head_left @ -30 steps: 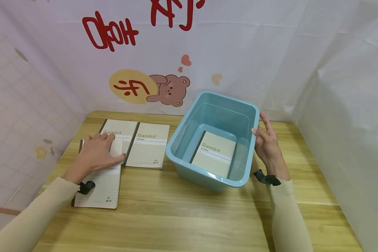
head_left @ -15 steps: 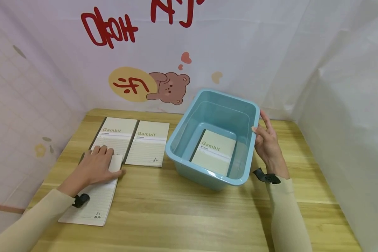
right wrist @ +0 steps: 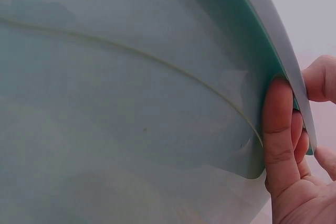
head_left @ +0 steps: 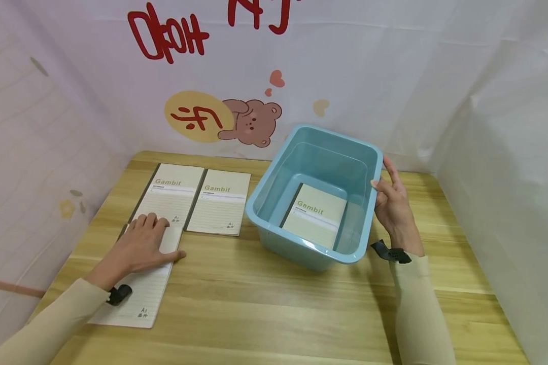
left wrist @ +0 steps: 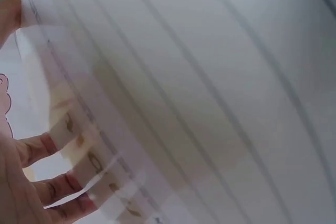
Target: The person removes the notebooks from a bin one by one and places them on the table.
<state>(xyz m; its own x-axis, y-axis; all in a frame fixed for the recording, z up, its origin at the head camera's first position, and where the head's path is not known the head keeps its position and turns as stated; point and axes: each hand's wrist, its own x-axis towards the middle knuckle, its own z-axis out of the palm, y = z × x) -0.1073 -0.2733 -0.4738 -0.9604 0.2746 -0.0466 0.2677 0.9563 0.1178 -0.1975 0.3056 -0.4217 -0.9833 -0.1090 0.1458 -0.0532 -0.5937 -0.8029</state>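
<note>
In the head view my left hand (head_left: 139, 244) rests on a cream notebook (head_left: 134, 304) at the table's left front. Its fingers lie on the upper cover and the thumb reaches past the right edge. Up close in the left wrist view, fingertips (left wrist: 65, 186) touch the lined cover (left wrist: 173, 77). My right hand (head_left: 395, 210) grips the right rim of a light-blue plastic basin (head_left: 292, 251), thumb on the rim and fingers outside. The right wrist view shows fingers (right wrist: 279, 129) against the basin wall (right wrist: 131, 114). Flat inside the basin lies another Gambit notebook (head_left: 317, 213).
Two more Gambit notebooks, a left one (head_left: 175, 195) and a right one (head_left: 219, 203), lie side by side behind my left hand. The wooden table (head_left: 255, 314) meets a printed white cloth (head_left: 347, 76) at the back and sides.
My left hand and the notebook beneath it have slid toward the table's front, uncovering the notebook behind. The right hand keeps its grip on the basin. The head view has shifted slightly.
</note>
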